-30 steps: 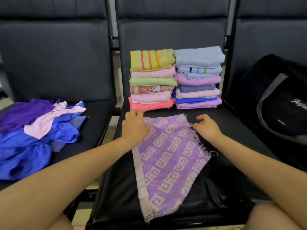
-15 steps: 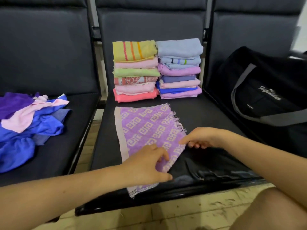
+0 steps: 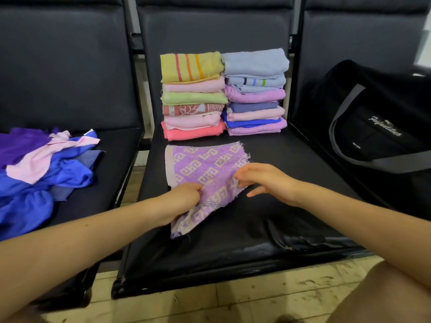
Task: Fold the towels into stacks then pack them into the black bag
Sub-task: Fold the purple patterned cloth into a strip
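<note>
Both hands have slid to the near end of the purple patterned towel (image 3: 205,166) and lifted it off the seat (image 3: 268,229). Left hand (image 3: 186,197) pinches the near edge; right hand (image 3: 263,180) pinches the frayed side, other fingers loose. It looks light, soft and floppy, so the corners seem best to hold. Two folded stacks (image 3: 224,94) sit behind; black bag (image 3: 377,127) waits on the right.
</note>
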Motion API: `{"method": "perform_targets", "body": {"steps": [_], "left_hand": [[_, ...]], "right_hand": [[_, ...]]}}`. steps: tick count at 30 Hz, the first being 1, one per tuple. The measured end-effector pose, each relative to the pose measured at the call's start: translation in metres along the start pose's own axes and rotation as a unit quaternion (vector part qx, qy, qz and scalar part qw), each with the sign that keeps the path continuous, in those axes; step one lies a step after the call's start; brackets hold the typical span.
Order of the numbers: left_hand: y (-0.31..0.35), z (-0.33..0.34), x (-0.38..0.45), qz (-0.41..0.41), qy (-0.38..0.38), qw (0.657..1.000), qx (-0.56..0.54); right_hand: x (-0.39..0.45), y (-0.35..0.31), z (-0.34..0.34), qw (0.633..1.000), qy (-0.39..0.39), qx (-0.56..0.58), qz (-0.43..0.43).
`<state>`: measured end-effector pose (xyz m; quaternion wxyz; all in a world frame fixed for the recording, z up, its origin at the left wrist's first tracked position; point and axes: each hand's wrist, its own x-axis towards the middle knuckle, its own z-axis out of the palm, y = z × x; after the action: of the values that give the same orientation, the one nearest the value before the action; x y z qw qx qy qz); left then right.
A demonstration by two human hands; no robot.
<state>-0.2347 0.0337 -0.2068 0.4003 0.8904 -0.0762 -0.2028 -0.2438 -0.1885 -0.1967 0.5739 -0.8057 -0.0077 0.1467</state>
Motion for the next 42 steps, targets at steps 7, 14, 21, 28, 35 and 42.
{"method": "perform_targets", "body": {"steps": [7, 14, 21, 28, 35, 42], "left_hand": [[-0.001, -0.010, 0.007, -0.030, 0.018, 0.999, 0.007], [-0.001, -0.008, 0.001, -0.023, 0.026, 0.998, -0.051], [-0.010, -0.022, -0.005, 0.060, 0.019, 0.991, 0.120], [-0.006, -0.039, -0.014, 0.183, 0.065, 0.963, 0.189], [-0.005, -0.041, -0.013, 0.091, -0.023, 0.994, -0.055], [0.002, -0.040, 0.004, 0.122, 0.080, 0.987, 0.075]], "right_hand": [[0.014, 0.029, 0.023, 0.913, -0.008, -0.396, -0.099], [0.027, 0.018, 0.059, 0.796, 0.076, -0.506, -0.324], [0.021, 0.004, 0.022, 0.839, 0.021, -0.443, -0.315], [-0.009, -0.014, -0.016, 0.989, 0.084, 0.079, -0.095], [-0.021, -0.004, -0.021, 0.994, 0.030, 0.104, 0.018], [-0.007, 0.009, -0.029, 0.988, 0.116, -0.071, 0.069]]}}
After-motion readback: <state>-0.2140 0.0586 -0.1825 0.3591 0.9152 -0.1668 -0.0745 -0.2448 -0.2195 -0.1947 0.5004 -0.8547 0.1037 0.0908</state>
